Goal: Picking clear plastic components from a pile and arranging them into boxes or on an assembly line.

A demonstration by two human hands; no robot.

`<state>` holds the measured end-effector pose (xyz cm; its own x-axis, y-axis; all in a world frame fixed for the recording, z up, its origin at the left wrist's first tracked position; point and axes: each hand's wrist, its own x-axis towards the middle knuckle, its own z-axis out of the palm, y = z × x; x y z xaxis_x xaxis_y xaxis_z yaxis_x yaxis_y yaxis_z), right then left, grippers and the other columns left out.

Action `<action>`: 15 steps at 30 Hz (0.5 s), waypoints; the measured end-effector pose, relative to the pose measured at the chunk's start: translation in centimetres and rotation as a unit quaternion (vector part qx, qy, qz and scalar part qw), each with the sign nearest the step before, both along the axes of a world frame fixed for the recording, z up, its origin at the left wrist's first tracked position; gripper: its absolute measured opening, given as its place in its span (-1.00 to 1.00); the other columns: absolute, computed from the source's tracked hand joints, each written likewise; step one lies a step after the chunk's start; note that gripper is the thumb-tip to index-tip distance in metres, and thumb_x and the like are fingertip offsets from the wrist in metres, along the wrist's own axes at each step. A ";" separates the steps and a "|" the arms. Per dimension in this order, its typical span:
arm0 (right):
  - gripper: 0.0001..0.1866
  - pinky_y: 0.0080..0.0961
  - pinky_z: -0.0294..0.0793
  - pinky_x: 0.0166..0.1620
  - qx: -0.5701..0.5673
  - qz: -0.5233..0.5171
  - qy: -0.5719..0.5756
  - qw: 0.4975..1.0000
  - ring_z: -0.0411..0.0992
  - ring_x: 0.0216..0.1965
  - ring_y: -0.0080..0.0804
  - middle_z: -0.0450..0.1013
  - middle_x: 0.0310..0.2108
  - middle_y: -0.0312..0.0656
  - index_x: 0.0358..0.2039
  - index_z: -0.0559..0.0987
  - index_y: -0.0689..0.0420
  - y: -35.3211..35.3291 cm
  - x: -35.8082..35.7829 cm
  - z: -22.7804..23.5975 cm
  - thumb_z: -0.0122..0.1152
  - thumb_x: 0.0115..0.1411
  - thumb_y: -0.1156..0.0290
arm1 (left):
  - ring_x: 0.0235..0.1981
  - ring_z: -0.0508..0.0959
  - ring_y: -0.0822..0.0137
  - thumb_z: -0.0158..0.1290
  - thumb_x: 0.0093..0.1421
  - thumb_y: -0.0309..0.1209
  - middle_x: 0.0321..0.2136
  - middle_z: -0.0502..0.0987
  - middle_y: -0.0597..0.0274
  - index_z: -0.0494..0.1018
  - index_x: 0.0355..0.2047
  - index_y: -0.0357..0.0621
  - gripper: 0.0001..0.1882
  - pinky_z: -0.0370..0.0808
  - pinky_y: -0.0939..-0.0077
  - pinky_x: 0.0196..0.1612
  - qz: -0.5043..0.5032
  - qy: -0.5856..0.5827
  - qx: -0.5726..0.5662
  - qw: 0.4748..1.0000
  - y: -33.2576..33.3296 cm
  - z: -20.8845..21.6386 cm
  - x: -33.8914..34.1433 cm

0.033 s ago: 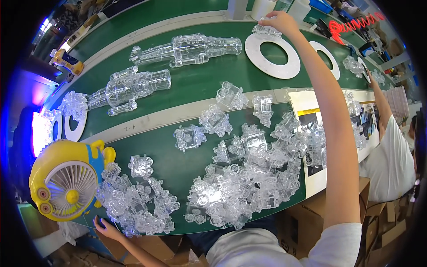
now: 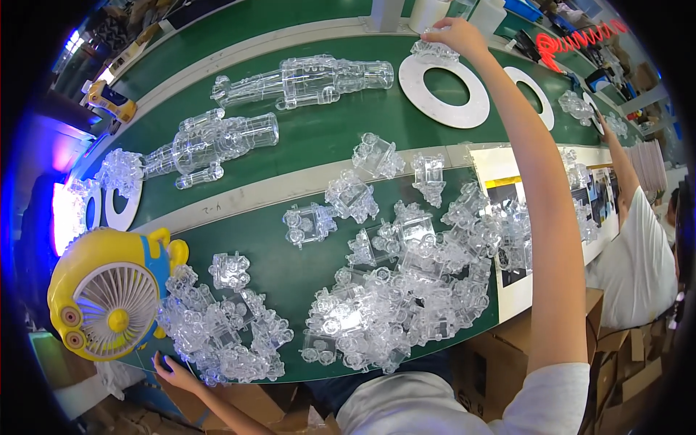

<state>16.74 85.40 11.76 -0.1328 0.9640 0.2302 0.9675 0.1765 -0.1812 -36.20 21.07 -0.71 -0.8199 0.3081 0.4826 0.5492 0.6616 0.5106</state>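
Observation:
My right arm reaches to the far side of the bench, where my right hand (image 2: 460,36) closes its fingers on a clear plastic piece (image 2: 433,50). That piece rests on the far rim of a flat white ring (image 2: 444,120). Down at the bench's near edge, my left hand (image 2: 176,374) lies with fingers apart and nothing in them. Beside it is a heap of clear plastic parts (image 2: 230,330). A larger heap of similar clear parts (image 2: 391,312) spreads across the middle, partly hidden by my right forearm at its right end.
Two long clear plastic assemblies (image 2: 312,81) (image 2: 217,141) lie on the green bench. A yellow fan (image 2: 109,293) stands at the left, near more white rings (image 2: 125,210). At the right, a co-worker's hand (image 2: 607,129) is by another ring. A red coiled hose (image 2: 573,43) hangs beyond.

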 end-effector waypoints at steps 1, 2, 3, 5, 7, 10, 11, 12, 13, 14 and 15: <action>-0.34 -0.47 0.40 -0.20 -0.001 0.000 0.001 1.000 0.45 -0.28 -0.35 0.47 -0.31 -0.17 -0.23 0.52 -0.03 0.1 0.0 -0.1 0.22 -0.31 -0.21 | -0.12 0.35 0.18 -0.11 0.06 -0.46 -0.18 0.40 0.05 0.37 -0.19 -0.28 -0.71 0.21 0.42 -0.01 -0.002 -0.001 0.004 1.000 0.0 0.0 -0.1; -0.34 -0.46 0.41 -0.20 0.005 0.004 -0.008 1.000 0.45 -0.29 -0.34 0.47 -0.32 -0.17 -0.23 0.52 -0.02 0.2 0.0 -0.3 0.22 -0.31 -0.21 | -0.12 0.35 0.18 -0.11 0.06 -0.46 -0.18 0.40 0.05 0.37 -0.19 -0.28 -0.71 0.21 0.42 -0.01 -0.003 0.000 0.003 1.000 0.1 -0.1 -0.1; -0.33 -0.45 0.41 -0.21 0.011 0.008 -0.017 1.000 0.46 -0.29 -0.34 0.48 -0.33 -0.16 -0.23 0.53 -0.02 0.3 0.0 -0.4 0.22 -0.30 -0.21 | -0.12 0.36 0.19 -0.11 0.06 -0.46 -0.18 0.40 0.06 0.37 -0.19 -0.28 -0.71 0.21 0.43 -0.01 -0.006 0.003 0.004 1.000 0.2 -0.1 0.0; -0.34 -0.45 0.41 -0.21 0.001 0.020 -0.011 1.000 0.46 -0.30 -0.33 0.48 -0.34 -0.15 -0.22 0.53 -0.03 0.7 0.0 -0.4 0.22 -0.30 -0.21 | -0.12 0.36 0.20 -0.11 0.05 -0.47 -0.17 0.40 0.06 0.37 -0.19 -0.29 -0.71 0.21 0.43 -0.01 -0.009 0.006 0.003 1.000 0.3 -0.1 0.2; -0.34 -0.44 0.42 -0.21 -0.009 0.033 -0.004 0.999 0.46 -0.31 -0.33 0.48 -0.35 -0.15 -0.22 0.53 -0.03 0.7 -0.1 -0.4 0.21 -0.30 -0.20 | -0.12 0.36 0.21 -0.11 0.05 -0.48 -0.18 0.40 0.06 0.37 -0.19 -0.30 -0.71 0.21 0.44 -0.01 -0.009 0.000 0.010 1.000 0.5 0.0 0.3; -0.35 -0.44 0.42 -0.22 -0.001 0.027 -0.038 0.999 0.46 -0.32 -0.33 0.48 -0.36 -0.15 -0.21 0.52 -0.05 0.5 -0.7 -0.4 0.21 -0.29 -0.19 | -0.12 0.36 0.21 -0.11 0.05 -0.47 -0.18 0.40 0.06 0.37 -0.19 -0.31 -0.70 0.20 0.44 -0.01 -0.009 0.001 0.015 1.000 0.3 -0.1 0.2; -0.35 -0.44 0.42 -0.22 -0.008 0.029 -0.041 0.999 0.46 -0.33 -0.34 0.48 -0.36 -0.15 -0.21 0.52 -0.05 0.4 -0.9 -0.3 0.22 -0.29 -0.19 | -0.12 0.36 0.21 -0.11 0.05 -0.47 -0.18 0.40 0.06 0.37 -0.19 -0.31 -0.70 0.20 0.44 -0.01 -0.010 0.001 0.014 1.000 0.3 0.0 0.2; -0.35 -0.43 0.42 -0.22 -0.014 0.031 -0.044 0.998 0.46 -0.33 -0.34 0.48 -0.37 -0.16 -0.21 0.52 -0.06 0.3 -1.0 -0.2 0.22 -0.29 -0.19 | -0.12 0.35 0.22 -0.11 0.05 -0.48 -0.18 0.40 0.06 0.37 -0.19 -0.31 -0.71 0.20 0.44 -0.01 -0.007 -0.003 0.014 1.000 0.3 0.0 0.3; -0.35 -0.43 0.42 -0.22 -0.014 0.030 -0.045 0.998 0.46 -0.33 -0.34 0.48 -0.37 -0.16 -0.21 0.52 -0.06 0.5 -0.9 -0.3 0.22 -0.29 -0.19 | -0.11 0.35 0.22 -0.11 0.05 -0.48 -0.18 0.40 0.07 0.36 -0.19 -0.31 -0.71 0.20 0.44 -0.01 -0.005 -0.008 0.015 1.000 0.4 0.1 0.3; -0.35 -0.43 0.42 -0.22 -0.011 0.037 -0.044 0.998 0.46 -0.34 -0.35 0.48 -0.36 -0.16 -0.20 0.52 -0.06 0.7 -0.8 -0.3 0.22 -0.29 -0.19 | -0.11 0.35 0.22 -0.11 0.05 -0.48 -0.18 0.40 0.07 0.36 -0.19 -0.31 -0.71 0.20 0.44 -0.01 -0.006 -0.009 0.015 1.000 0.5 0.0 0.4; -0.35 -0.43 0.42 -0.22 -0.009 0.045 -0.042 0.998 0.46 -0.34 -0.35 0.48 -0.36 -0.17 -0.20 0.51 -0.06 0.8 -0.7 -0.3 0.22 -0.29 -0.19 | -0.11 0.35 0.22 -0.11 0.06 -0.48 -0.18 0.40 0.07 0.36 -0.19 -0.31 -0.71 0.20 0.44 -0.01 -0.006 -0.007 0.014 1.000 0.5 0.0 0.4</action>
